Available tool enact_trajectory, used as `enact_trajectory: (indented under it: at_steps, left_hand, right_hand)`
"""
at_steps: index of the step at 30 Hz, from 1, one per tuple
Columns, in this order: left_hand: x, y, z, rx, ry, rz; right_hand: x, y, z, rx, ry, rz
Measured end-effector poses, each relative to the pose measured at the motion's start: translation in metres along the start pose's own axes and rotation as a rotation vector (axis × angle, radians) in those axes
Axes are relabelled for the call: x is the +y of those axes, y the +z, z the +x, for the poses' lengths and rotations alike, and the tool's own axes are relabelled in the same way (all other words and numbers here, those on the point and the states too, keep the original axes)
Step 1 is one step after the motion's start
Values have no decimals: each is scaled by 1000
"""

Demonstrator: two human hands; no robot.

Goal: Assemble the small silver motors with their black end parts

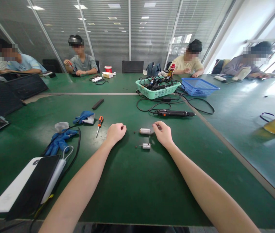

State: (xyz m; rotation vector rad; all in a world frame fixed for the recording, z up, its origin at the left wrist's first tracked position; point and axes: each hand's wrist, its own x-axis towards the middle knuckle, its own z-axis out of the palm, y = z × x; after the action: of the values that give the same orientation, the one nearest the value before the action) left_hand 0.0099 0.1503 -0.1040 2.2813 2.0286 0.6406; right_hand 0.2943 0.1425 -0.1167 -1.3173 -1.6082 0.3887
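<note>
Motor (145, 131), a small silver cylinder, lies on the green table (132, 181) with the right hand (163, 132) touching its right end, fingertips curled toward it; whether they pinch it cannot be told. A second motor (146, 146) lies just below it, apart from both hands, with tiny dark bits beside each. The left hand (115, 132) rests on the table left of the motors as a loose fist, holding nothing that shows.

A teal basket (157, 92) farther back is full of tangled black cables and tools. Beside it on the right a blue basket (198, 87) shows nothing inside from here. A red cup (108, 69) stands near the far edge.

Between the hands and the near edge the table is bare. An electric screwdriver (173, 113) with its looped cord lies beyond the right hand. An orange-handled screwdriver (99, 124) and blue gloves (61, 140) lie to the left, well apart from the motors. A white and black device (28, 184) sits at the near left edge. A seam runs diagonally across the table on the right.

No writing can be read. Other people sit along the far side.
</note>
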Motion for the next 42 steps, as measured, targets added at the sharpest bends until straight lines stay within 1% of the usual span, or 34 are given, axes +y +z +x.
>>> enact_trajectory:
  at_steps: [3, 5, 7, 10, 12, 14, 16, 19, 22, 25, 30, 35, 39, 42]
  left_hand:
    - [0, 1, -1, -5, 16, 5]
    - [1, 2, -2, -10, 33, 12]
    - [1, 3, -3, -11, 40, 24]
    - [0, 2, -4, -8, 43, 50]
    - [0, 2, -5, -16, 47, 64]
    - [1, 1, -5, -34, 52, 76]
    - [2, 0, -6, -55, 53, 97]
    - [5, -1, -6, -81, 52, 140]
    - [7, -4, -7, -96, 65, 160]
    - [9, -6, -8, -107, 75, 156]
    - [8, -5, -8, -113, 71, 141]
    - [6, -2, -8, -112, 73, 122]
    - [7, -3, -8, -118, 68, 137]
    - [8, -5, -8, -121, 74, 142]
  right_hand:
    - [-9, -5, -5, 26, -30, -1]
    - [-21, -8, -11, -15, -106, -6]
    - [-37, -9, -18, -105, -200, -10]
    - [-59, -7, -31, -311, -361, -42]
    - [-69, -4, -39, -437, -451, -106]
    - [-74, -1, -46, -517, -498, -182]
    - [-77, 1, -51, -566, -514, -245]
    - [-79, 6, -55, -589, -517, -304]
    - [-79, 11, -56, -579, -501, -317]
    - [-77, 15, -56, -568, -490, -287]
    - [-70, 15, -54, -588, -487, -214]
    - [-69, 15, -55, -590, -500, -216]
    - [-66, 11, -52, -605, -495, -201]
    - [-55, -2, -45, -630, -485, -199]
